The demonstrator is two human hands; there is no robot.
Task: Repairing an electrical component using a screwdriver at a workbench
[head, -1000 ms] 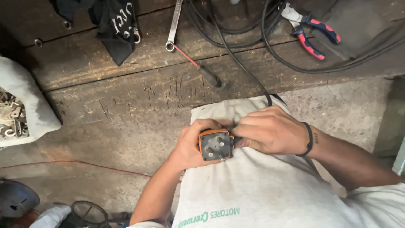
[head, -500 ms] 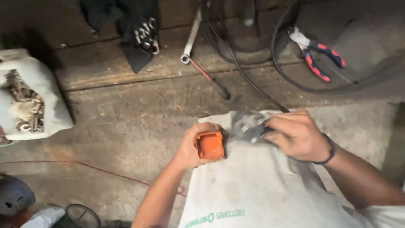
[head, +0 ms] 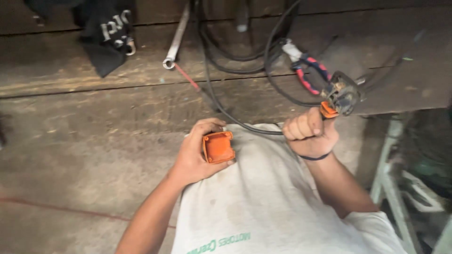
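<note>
- Over white cloth (head: pixel 263 207): left hand (head: pixel 195 157) gripping orange cover (head: pixel 218 146), already off.
- Right hand (head: pixel 310 131) clenched around grimy plug core (head: pixel 343 96), lifted beside pliers (head: pixel 308 75).
- Halves apart, nothing rejoined.

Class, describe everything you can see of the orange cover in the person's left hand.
The orange cover is a small, square, plastic-looking shell with rounded corners and a raised rim, its surface dusty. The left hand grips it, thumb beneath and fingers behind, holding it tilted above a white cloth. Nothing else touches it.
</note>
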